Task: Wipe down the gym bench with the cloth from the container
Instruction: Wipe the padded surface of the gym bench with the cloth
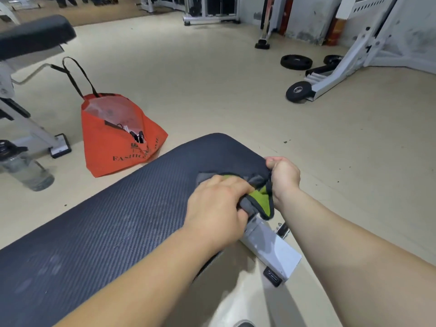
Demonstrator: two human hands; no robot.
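Note:
A dark blue textured gym bench pad [113, 223] runs from the lower left to the middle of the view. A grey and green cloth [260, 194] lies bunched over the pad's right edge. My left hand [217, 208] presses on the cloth and grips its near part. My right hand [284, 177] is closed on the cloth's far end at the pad's edge. An orange tote bag [113, 147] with black handles stands open on the floor beyond the bench.
The bench's white metal frame [271, 251] shows under the pad at right. A clear water bottle [26, 171] lies at left beside another bench [30, 36]. Black weight plates [296, 62] and a white rack [342, 67] sit at the back right.

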